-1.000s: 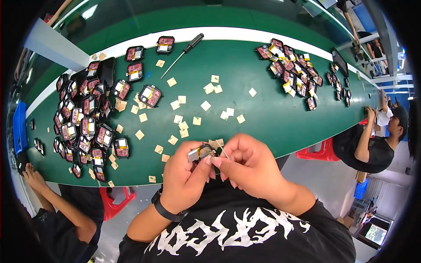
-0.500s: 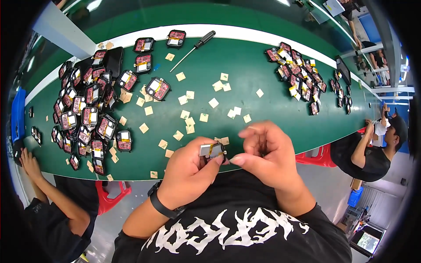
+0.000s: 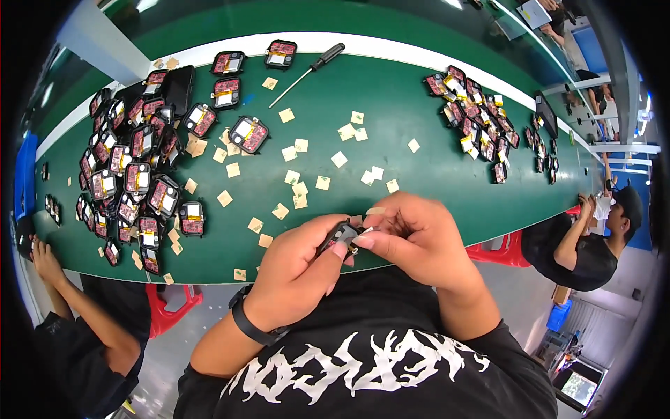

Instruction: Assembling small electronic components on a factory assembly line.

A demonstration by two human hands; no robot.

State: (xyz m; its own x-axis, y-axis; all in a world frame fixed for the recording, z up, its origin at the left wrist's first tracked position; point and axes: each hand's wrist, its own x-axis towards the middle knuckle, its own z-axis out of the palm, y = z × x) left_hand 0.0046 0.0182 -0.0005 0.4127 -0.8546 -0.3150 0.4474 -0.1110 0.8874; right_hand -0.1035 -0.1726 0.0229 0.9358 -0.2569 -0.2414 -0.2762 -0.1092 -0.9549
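Near the table's front edge, my left hand (image 3: pixel 300 255) is closed around a small black device housing (image 3: pixel 336 236), its thumb lying over a grey part inside. My right hand (image 3: pixel 419 241) is right beside it, thumb and fingers pinched together at the housing's right side. Between those fingertips a thin white piece (image 3: pixel 363 232) shows, and a beige scrap (image 3: pixel 375 211) sticks out above them. The fingers hide most of both pieces. Beyond my hands, many small beige adhesive squares (image 3: pixel 322 183) lie scattered over the green table (image 3: pixel 391 119).
At left rises a heap of black housings with red circuit boards (image 3: pixel 137 178); another pile (image 3: pixel 474 112) lies at right. A screwdriver (image 3: pixel 307 73) rests toward the back. Co-workers sit on both sides, one person's hands (image 3: pixel 45 262) at the left edge. Red stools (image 3: pixel 502 249) stand below.
My right hand has moved left to the housing, from apart to pinching a pale piece there. The silver battery pack seen on the housing earlier no longer shows clearly; the housing has tilted.
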